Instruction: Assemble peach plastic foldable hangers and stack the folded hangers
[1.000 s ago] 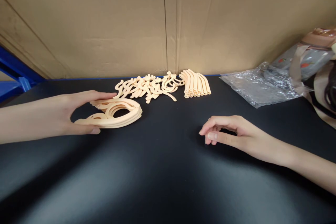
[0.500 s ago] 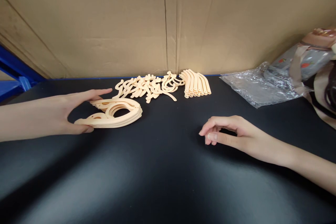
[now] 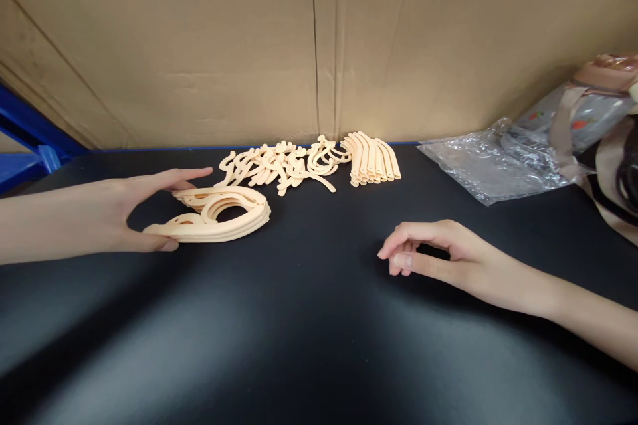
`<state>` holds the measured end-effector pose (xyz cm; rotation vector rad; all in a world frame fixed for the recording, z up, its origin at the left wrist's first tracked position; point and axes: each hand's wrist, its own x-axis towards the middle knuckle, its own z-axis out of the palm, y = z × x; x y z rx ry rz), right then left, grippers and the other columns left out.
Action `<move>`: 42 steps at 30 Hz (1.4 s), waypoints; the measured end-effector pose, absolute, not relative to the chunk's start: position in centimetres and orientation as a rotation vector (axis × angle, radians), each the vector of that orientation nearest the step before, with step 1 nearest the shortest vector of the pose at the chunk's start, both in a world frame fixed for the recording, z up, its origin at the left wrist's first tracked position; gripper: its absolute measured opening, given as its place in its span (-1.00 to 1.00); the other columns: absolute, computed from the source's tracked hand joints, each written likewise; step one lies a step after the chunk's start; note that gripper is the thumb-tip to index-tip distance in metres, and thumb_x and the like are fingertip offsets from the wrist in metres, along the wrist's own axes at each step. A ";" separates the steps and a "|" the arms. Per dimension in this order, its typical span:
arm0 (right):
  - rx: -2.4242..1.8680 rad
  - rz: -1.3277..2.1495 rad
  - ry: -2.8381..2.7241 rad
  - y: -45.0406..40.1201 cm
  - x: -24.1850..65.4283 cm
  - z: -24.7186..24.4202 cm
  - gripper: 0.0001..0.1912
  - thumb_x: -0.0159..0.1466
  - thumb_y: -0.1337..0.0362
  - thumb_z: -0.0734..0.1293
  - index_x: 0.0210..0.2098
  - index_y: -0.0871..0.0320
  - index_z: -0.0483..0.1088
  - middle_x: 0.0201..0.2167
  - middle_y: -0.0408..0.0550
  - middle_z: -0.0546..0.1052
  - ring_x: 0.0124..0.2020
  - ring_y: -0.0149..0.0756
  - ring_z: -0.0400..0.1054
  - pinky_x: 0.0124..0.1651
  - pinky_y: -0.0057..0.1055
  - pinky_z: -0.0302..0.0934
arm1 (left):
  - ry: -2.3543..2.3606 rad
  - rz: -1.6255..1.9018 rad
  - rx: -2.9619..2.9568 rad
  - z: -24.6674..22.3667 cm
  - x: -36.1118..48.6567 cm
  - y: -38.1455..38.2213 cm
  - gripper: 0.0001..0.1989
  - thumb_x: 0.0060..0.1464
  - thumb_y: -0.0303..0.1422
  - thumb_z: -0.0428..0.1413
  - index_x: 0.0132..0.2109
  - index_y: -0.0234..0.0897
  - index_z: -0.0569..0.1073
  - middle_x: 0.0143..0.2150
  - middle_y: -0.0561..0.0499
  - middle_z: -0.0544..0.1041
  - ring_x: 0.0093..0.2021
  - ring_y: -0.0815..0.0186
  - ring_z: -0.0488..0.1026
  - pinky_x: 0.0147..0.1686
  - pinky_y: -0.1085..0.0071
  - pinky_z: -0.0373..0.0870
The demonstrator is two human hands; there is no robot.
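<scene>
My left hand is around the left end of a stack of beige folded hangers, thumb on the near side and fingers on the far side. The stack lies on the black table, its rounded end pointing right. My right hand hovers or rests over the table to the right. Its fingers are curled in and the thumb lies against them, with nothing visible in them. Behind the stack is a loose pile of beige hanger hooks. Beside the pile sit curved hanger arms, lined up in layers.
A crumpled clear plastic bag lies at the back right, touching a transparent bottle with a strap. A cardboard wall closes off the back of the black table. Blue metal framing stands at the left.
Almost nothing differs. My left hand has shifted very slightly at the stack, while my right hand and the piles stay in place.
</scene>
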<state>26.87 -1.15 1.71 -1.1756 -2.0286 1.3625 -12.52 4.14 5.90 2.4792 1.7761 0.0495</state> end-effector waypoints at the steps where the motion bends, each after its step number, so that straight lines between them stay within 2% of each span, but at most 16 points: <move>1: -1.175 1.360 -2.031 -1.1 26.9 1.7 -0.78 0.34 0.11 0.30 -0.18 0.10 0.48 -0.32 -0.12 0.56 -0.29 -0.35 0.42 -0.16 -0.41 0.28 | 1.777 0.054 2.478 5.9 -12.5 4.1 -0.27 0.06 -0.02 -0.11 0.33 -0.24 0.13 0.00 0.09 0.52 -0.12 0.30 0.50 0.02 0.42 0.29; 6: -1.167 1.347 -2.043 -1.1 26.9 1.6 -0.78 0.34 0.10 0.30 -0.18 0.09 0.48 -0.33 -0.12 0.56 -0.29 -0.36 0.41 -0.17 -0.41 0.27 | 1.781 0.097 2.479 5.9 -12.4 4.1 -0.25 0.03 0.02 -0.08 0.32 -0.24 0.17 -0.04 0.10 0.54 -0.13 0.28 0.51 0.02 0.41 0.29; 12: -1.171 1.344 -2.047 -1.1 26.9 1.6 -0.77 0.33 0.10 0.31 -0.18 0.09 0.48 -0.33 -0.13 0.56 -0.29 -0.37 0.41 -0.17 -0.42 0.25 | 1.758 0.085 2.465 6.0 -12.4 4.1 -0.26 0.05 -0.02 -0.08 0.33 -0.23 0.14 -0.02 0.11 0.52 -0.11 0.31 0.50 0.03 0.44 0.27; 16: -1.160 1.335 -2.062 -1.1 26.9 1.5 -0.76 0.33 0.09 0.30 -0.17 0.10 0.48 -0.32 -0.12 0.56 -0.28 -0.35 0.41 -0.16 -0.40 0.26 | 1.775 0.058 2.455 5.9 -12.7 4.1 -0.23 0.06 0.03 -0.07 0.34 -0.24 0.11 0.04 0.04 0.51 -0.08 0.26 0.49 0.06 0.35 0.28; 22: -1.177 1.328 -2.080 -1.1 26.9 1.5 -0.74 0.33 0.07 0.29 -0.16 0.09 0.48 -0.31 -0.10 0.56 -0.26 -0.32 0.41 -0.13 -0.37 0.26 | 1.781 0.139 2.401 6.3 -12.5 4.0 -0.09 -0.04 0.29 -0.05 0.34 -0.12 0.13 0.22 0.01 0.41 0.12 0.11 0.41 0.18 0.21 0.21; 25: -1.169 1.330 -2.088 -1.2 27.0 1.5 -0.74 0.34 0.07 0.29 -0.16 0.09 0.48 -0.30 -0.11 0.56 -0.26 -0.32 0.41 -0.13 -0.38 0.25 | 1.805 0.189 2.456 6.5 -10.9 3.9 -0.04 -0.05 0.34 -0.07 0.32 -0.20 0.18 0.31 -0.08 0.29 0.26 0.00 0.26 0.24 0.11 0.15; 28: -1.150 1.338 -2.092 -1.3 27.0 1.6 -0.74 0.35 0.07 0.28 -0.16 0.09 0.48 -0.30 -0.12 0.56 -0.25 -0.32 0.41 -0.13 -0.39 0.23 | 1.695 0.301 2.735 5.9 -7.9 3.1 -0.16 0.16 0.23 -0.23 0.30 -0.35 0.19 0.37 -0.15 0.19 0.41 0.02 -0.02 0.33 0.04 -0.05; 31: -1.125 1.332 -2.099 -1.4 27.0 1.6 -0.74 0.35 0.07 0.27 -0.16 0.09 0.48 -0.31 -0.12 0.56 -0.26 -0.33 0.40 -0.14 -0.39 0.23 | 1.447 0.356 2.894 4.4 -4.6 1.8 -0.26 0.20 0.17 -0.20 0.28 -0.26 0.26 0.38 -0.12 0.19 0.41 0.03 0.00 0.34 0.06 0.02; 35: -1.100 1.344 -2.091 -1.5 27.0 1.5 -0.73 0.35 0.06 0.28 -0.15 0.10 0.47 -0.30 -0.12 0.56 -0.25 -0.32 0.40 -0.13 -0.38 0.23 | 1.265 0.240 2.845 2.5 -1.0 0.7 -0.30 0.24 0.11 -0.14 0.35 -0.19 0.17 0.44 -0.09 0.06 0.41 0.05 0.04 0.31 0.08 0.16; 42: -1.074 1.332 -2.106 -1.6 27.0 1.6 -0.71 0.35 0.06 0.27 -0.13 0.12 0.48 -0.29 -0.10 0.56 -0.25 -0.31 0.41 -0.12 -0.36 0.24 | 1.320 0.134 2.825 1.0 2.8 2.5 -0.25 0.29 0.07 -0.18 0.38 -0.43 0.08 0.44 -0.26 0.00 0.43 0.03 -0.04 0.35 0.04 0.04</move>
